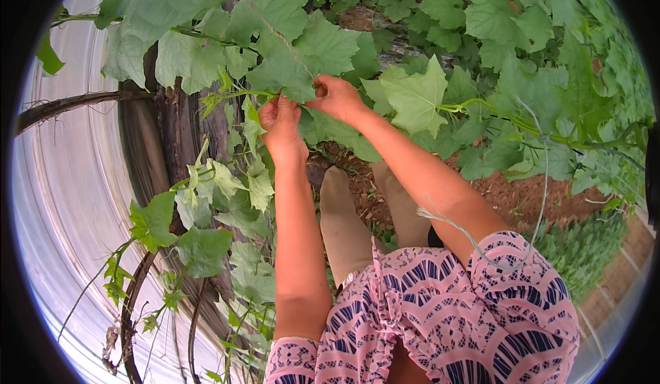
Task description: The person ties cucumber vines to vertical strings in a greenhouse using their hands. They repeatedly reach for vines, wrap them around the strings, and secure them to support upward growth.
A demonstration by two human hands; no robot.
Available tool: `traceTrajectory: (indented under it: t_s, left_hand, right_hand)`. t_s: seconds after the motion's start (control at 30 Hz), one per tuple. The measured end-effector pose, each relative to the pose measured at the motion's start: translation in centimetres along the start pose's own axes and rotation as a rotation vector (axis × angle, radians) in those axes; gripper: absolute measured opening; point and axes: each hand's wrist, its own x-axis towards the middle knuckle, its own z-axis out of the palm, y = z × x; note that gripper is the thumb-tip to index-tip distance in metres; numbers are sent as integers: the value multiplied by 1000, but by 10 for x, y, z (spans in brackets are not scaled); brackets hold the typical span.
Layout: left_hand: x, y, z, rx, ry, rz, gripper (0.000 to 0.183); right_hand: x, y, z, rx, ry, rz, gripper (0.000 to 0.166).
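Near the upper middle, both hands meet at a green vine stem (pixel 247 93) below a broad lobed leaf (pixel 286 72). My left hand (pixel 282 121) has its thumb and fingers pinched at the stem by the leaf's lower edge. My right hand (pixel 335 98) is just to its right, fingertips pinched close to the lower end of a twisted twine (pixel 273 28) that runs down from the top. What exactly lies between the fingertips is too small to tell. A pale green leaf (pixel 417 95) spreads to the right of my right hand.
Vines with lobed leaves (pixel 490 18) fill the top and right. A loose twine (pixel 545 177) hangs over my right arm. Brown woody stems (pixel 77 104) and whitish plastic sheeting (pixel 62 177) are at the left. Reddish soil (pixel 515 198) lies below, around my legs.
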Motion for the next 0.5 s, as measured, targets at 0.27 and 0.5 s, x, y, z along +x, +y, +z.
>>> traceTrajectory:
  t_s: [0.27,0.5]
  left_hand:
    - [-5,-5,8,-8,-5,1,24]
    - [-6,6,15,41,20,-27,24]
  right_hand:
    - [-4,3,4,41,169,-87,25]
    - [5,19,3,386,-11,-77,18]
